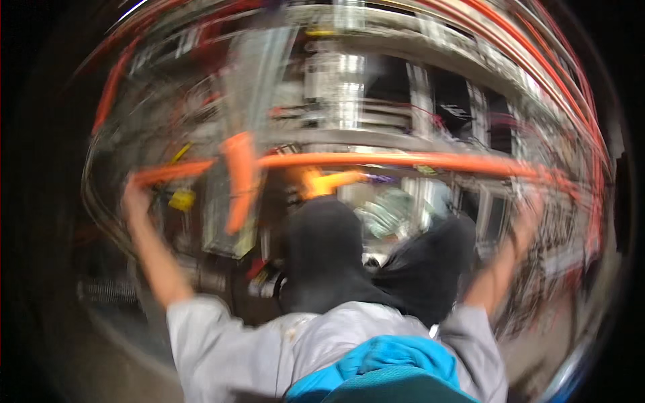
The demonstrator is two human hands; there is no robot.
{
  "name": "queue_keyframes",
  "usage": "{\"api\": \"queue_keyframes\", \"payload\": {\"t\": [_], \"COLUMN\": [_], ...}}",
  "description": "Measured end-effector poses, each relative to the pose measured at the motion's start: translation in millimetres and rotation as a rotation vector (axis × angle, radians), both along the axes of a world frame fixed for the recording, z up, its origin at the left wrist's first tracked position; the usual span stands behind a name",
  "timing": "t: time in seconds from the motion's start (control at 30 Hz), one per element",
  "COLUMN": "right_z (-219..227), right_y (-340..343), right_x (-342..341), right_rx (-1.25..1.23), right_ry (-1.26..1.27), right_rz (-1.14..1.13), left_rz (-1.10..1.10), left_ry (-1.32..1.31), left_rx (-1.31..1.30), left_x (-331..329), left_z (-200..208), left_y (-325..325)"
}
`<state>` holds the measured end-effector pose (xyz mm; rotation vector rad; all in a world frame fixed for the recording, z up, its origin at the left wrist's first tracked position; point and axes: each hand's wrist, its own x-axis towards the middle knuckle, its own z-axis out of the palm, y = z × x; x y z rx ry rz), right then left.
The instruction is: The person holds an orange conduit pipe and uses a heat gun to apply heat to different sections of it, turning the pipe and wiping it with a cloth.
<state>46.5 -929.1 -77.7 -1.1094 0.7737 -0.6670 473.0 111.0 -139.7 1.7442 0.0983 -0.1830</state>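
Note:
Strong motion blur smears the picture. My left hand (136, 196) is far out to the left, at the left end of a long orange bar or tube (376, 160) that runs across in front of me. Out to the right, my right hand (529, 203) is just beneath the right part of the same bar. Both arms are spread wide. The fingers of both hands are smeared, so their grip does not show. Near my left hand is a small yellow piece (182, 199). A short upright orange piece (240, 180) crosses the bar's left part.
A grey metal-looking strip (259, 80) stands upright left of centre. My dark-trousered legs (327, 248) are below the bar, with a yellow-orange object (334, 181) and a pale clear bundle (388, 213) near them. Blurred shelving-like structure (336, 80) and orange lines (531, 50) fill the far side.

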Motion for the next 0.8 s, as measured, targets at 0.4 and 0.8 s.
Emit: {"api": "queue_keyframes", "payload": {"t": [0.4, 0.8], "right_z": [18, 13], "right_y": [59, 75], "right_x": [93, 114], "right_rx": [0.149, 0.200], "right_ry": [-0.202, -0.179], "right_rz": [-0.253, -0.428], "left_rz": [0.760, 0.887], "left_ry": [0.234, 0.262], "left_rx": [0.348, 0.531], "left_x": [3, 0], "left_z": [11, 12], "left_y": [-27, 33]}}
